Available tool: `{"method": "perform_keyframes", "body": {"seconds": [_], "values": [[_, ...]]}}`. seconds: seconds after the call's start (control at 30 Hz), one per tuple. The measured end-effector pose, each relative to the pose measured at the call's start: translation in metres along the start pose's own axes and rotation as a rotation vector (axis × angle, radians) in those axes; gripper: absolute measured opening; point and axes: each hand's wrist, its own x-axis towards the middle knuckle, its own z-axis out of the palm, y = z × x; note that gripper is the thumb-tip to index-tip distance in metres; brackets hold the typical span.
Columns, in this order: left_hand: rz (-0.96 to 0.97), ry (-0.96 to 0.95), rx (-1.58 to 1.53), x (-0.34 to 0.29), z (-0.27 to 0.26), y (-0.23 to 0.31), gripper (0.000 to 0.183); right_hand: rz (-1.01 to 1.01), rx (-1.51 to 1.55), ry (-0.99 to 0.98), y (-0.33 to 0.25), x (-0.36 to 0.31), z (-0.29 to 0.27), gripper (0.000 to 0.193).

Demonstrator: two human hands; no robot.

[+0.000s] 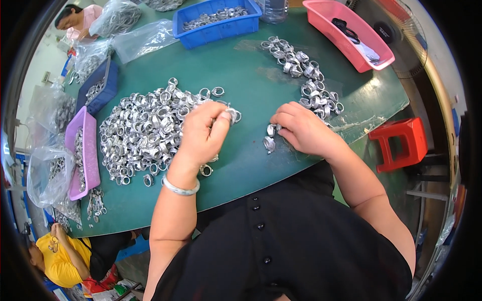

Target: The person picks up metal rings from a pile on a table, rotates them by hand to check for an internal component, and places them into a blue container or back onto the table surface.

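Observation:
My left hand (203, 133) is closed over the right edge of a big heap of silvery metal rings (143, 133), its thumb and forefinger pinching a metal ring (235, 115). To the right, my right hand (307, 131) has its fingers curled down at a few small rings (269, 144) on the green table; its fingertips are partly hidden, and a ring shows right at them. Beyond that hand, a trail of more silvery rings (314, 93) runs toward the far side. One ring (206, 170) lies apart, near my left wrist.
Blue bins (217, 31), a purple basket (89, 155) and clear plastic bags (50, 175) with metal parts line the far and left sides. A pink tray (346, 37) stands far right. Beside the table (241, 170) is a red stool (399, 145). Two other people sit at the left.

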Motion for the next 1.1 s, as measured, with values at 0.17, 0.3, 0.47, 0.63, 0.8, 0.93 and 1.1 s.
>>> {"method": "perform_keyframes", "body": {"seconds": [0.17,0.3,0.47,0.63,0.8,0.93,1.1], "values": [[-0.064,0.202,0.734,0.001,-0.017,-0.012,0.015,-0.008,0.007,-0.006,-0.003,0.004,0.003,0.027],[-0.043,0.23,0.681,0.0,-0.012,-0.01,0.025,-0.022,0.007,0.002,0.005,0.003,0.007,0.021],[0.053,0.176,0.581,-0.004,-0.002,-0.007,0.029,0.042,0.071,-0.008,0.009,0.006,0.005,0.014],[0.119,0.166,0.52,-0.003,0.014,0.0,0.018,0.01,0.109,0.084,0.01,0.005,0.008,0.012],[0.086,-0.05,0.15,-0.004,0.035,0.022,0.033,-0.019,0.243,0.225,0.0,0.011,0.003,0.013],[-0.288,-0.201,-0.329,-0.008,0.046,0.031,0.034,-0.096,0.287,0.352,-0.011,0.013,-0.002,0.016],[-0.532,-0.241,-1.227,-0.009,0.042,0.023,0.031,-0.054,0.41,0.374,-0.017,0.009,-0.006,0.022]]}}
